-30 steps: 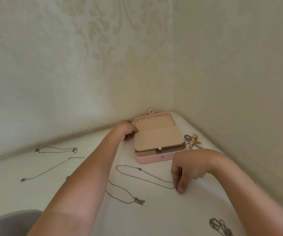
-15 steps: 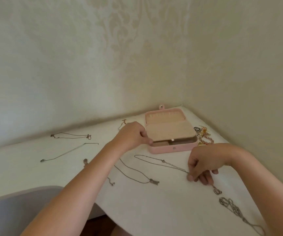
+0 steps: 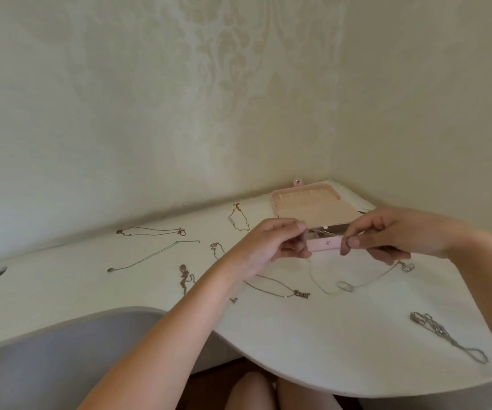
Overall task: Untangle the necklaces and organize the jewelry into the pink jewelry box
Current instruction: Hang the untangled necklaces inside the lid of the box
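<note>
Now both hands are up! A second ago the left hand (image 3: pixel 274 241) was at the left edge of the pink box (image 3: pixel 324 243) and the right hand (image 3: pixel 386 235) was pinching one end of a thin necklace (image 3: pixel 345 286) on the table (image 3: pixel 357 350). That necklace is lifted now, a short stretch pulled between the hands just in front of the box, the rest drooping in a loop onto the table on the box's near side. Each hand pinches it between thumb and forefinger, the other fingers curled. It looks free of knots, so the open box is likely next. Other necklaces (image 3: pixel 301 295) lie spread left, near and right of the box.
</note>
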`<state>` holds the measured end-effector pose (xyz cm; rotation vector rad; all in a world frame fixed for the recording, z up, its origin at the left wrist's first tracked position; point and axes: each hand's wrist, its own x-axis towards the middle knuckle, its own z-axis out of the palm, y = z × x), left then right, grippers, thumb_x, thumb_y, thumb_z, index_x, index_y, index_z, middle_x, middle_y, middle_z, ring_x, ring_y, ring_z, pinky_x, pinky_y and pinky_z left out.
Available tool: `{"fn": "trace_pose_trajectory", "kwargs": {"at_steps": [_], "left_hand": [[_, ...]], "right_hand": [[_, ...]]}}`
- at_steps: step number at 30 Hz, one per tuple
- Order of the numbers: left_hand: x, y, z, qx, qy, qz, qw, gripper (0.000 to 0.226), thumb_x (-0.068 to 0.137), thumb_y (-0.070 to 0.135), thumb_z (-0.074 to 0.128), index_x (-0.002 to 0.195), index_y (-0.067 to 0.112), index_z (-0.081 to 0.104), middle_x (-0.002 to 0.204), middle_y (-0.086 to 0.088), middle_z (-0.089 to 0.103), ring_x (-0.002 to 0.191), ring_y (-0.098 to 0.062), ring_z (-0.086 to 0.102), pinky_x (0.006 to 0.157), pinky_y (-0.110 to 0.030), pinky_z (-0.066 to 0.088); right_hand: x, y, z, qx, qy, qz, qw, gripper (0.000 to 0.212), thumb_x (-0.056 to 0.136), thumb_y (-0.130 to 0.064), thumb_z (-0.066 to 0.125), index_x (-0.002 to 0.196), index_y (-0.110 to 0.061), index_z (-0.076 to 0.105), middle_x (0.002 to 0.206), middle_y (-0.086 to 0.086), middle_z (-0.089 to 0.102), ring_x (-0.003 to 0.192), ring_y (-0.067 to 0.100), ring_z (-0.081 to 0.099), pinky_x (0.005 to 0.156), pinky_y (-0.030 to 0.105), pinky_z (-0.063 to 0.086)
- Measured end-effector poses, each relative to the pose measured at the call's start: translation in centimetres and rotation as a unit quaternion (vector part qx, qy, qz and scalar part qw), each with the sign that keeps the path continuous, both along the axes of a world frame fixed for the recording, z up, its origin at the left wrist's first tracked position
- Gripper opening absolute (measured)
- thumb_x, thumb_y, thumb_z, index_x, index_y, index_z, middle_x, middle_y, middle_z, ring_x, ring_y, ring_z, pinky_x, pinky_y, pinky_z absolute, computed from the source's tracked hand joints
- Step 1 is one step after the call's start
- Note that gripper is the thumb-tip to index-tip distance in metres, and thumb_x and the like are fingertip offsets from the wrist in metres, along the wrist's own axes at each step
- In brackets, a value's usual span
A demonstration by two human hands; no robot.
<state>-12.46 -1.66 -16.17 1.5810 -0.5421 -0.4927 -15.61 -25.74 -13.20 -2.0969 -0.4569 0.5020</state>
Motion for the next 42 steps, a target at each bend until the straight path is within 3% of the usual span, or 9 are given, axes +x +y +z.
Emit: {"fn": "trace_pose_trajectory", "kwargs": {"at_steps": [8, 15, 18, 22, 26, 30, 33, 38, 42], "left_hand": [[0.0, 2.2, 4.2, -0.015, -0.017, 0.023, 0.999, 0.025, 0.100, 0.014, 0.044, 0.078, 0.010, 0.055, 0.054, 0.007, 0.042, 0.048, -0.007, 0.041, 0.052, -0.020, 0.046], [-0.7, -0.4, 11.2, 0.092, -0.143, -0.025, 0.985, 0.021, 0.100, 0.017, 0.047, 0.090, 0.014, 0.064, 0.058, 0.008, 0.038, 0.046, -0.004, 0.027, 0.040, -0.013, 0.023], [-0.4, -1.4, 13.6, 0.123, -0.179, -0.018, 0.976, 0.020, 0.099, 0.018, 0.049, 0.087, 0.013, 0.065, 0.058, 0.009, 0.041, 0.047, -0.005, 0.029, 0.042, -0.015, 0.023], [0.8, -1.6, 15.5, 0.179, -0.225, 0.015, 0.958, 0.028, 0.096, 0.025, 0.056, 0.071, 0.013, 0.062, 0.056, 0.007, 0.044, 0.046, -0.006, 0.034, 0.041, -0.015, 0.028], [2.4, -0.9, 16.1, 0.165, -0.225, 0.049, 0.959, 0.033, 0.098, 0.029, 0.052, 0.069, 0.014, 0.057, 0.053, 0.008, 0.047, 0.045, -0.006, 0.039, 0.043, -0.016, 0.033], [4.0, -0.3, 15.1, 0.102, -0.181, 0.058, 0.976, 0.032, 0.100, 0.032, 0.046, 0.076, 0.016, 0.059, 0.057, 0.005, 0.048, 0.048, -0.009, 0.043, 0.047, -0.019, 0.037], [5.6, -0.2, 13.7, 0.052, -0.136, 0.094, 0.985, 0.034, 0.098, 0.034, 0.050, 0.070, 0.016, 0.054, 0.057, 0.004, 0.048, 0.050, -0.012, 0.045, 0.050, -0.021, 0.041], [8.7, -0.4, 9.9, -0.029, -0.056, 0.163, 0.985, 0.031, 0.102, 0.028, 0.041, 0.088, 0.012, 0.063, 0.074, 0.000, 0.062, 0.071, -0.014, 0.064, 0.070, -0.024, 0.053], [10.4, -0.8, 5.7, 0.046, -0.057, 0.193, 0.978, 0.024, 0.098, 0.008, 0.043, 0.089, 0.012, 0.064, 0.081, 0.000, 0.063, 0.078, -0.015, 0.059, 0.076, -0.026, 0.049]], "right_hand": [[-0.4, -2.6, -0.6, -0.004, 0.029, 0.003, 1.000, 0.023, 0.081, -0.035, 0.070, 0.082, -0.013, 0.076, 0.077, 0.006, 0.069, 0.071, 0.013, 0.058, 0.064, 0.017, 0.045], [1.6, -2.1, -0.1, 0.185, 0.088, 0.107, 0.973, 0.044, 0.074, -0.036, 0.078, 0.105, -0.007, 0.065, 0.087, 0.009, 0.069, 0.093, 0.022, 0.065, 0.090, 0.029, 0.048], [2.8, -0.1, 1.6, 0.176, 0.088, 0.154, 0.968, 0.074, 0.069, -0.050, 0.079, 0.119, -0.002, 0.053, 0.083, 0.004, 0.069, 0.091, 0.020, 0.066, 0.088, 0.028, 0.048], [4.2, 2.4, 5.5, 0.269, 0.055, 0.162, 0.948, 0.044, 0.066, -0.049, 0.082, 0.091, -0.015, 0.071, 0.084, 0.003, 0.067, 0.086, 0.018, 0.066, 0.083, 0.029, 0.053], [5.6, 4.5, 9.6, 0.309, 0.052, 0.078, 0.946, 0.036, 0.070, -0.043, 0.077, 0.077, -0.014, 0.056, 0.070, -0.003, 0.057, 0.062, 0.008, 0.056, 0.065, 0.020, 0.052], [6.8, 5.5, 11.8, 0.267, 0.039, 0.026, 0.962, 0.021, 0.086, -0.032, 0.050, 0.075, -0.015, 0.053, 0.051, -0.009, 0.037, 0.039, 0.001, 0.025, 0.039, 0.012, 0.023], [8.0, 5.8, 12.5, 0.202, 0.024, 0.019, 0.979, 0.020, 0.093, -0.027, 0.046, 0.089, -0.014, 0.060, 0.043, -0.012, 0.028, 0.037, 0.003, 0.021, 0.037, 0.014, 0.017], [10.1, 5.9, 12.7, 0.260, 0.026, -0.049, 0.964, 0.020, 0.099, -0.013, 0.043, 0.096, -0.010, 0.063, 0.065, -0.005, 0.056, 0.055, 0.004, 0.049, 0.060, 0.017, 0.049], [10.7, 5.4, 12.9, 0.250, 0.008, -0.077, 0.965, 0.020, 0.099, -0.020, 0.047, 0.087, -0.013, 0.061, 0.066, -0.007, 0.049, 0.054, 0.004, 0.033, 0.055, 0.014, 0.038]]}}
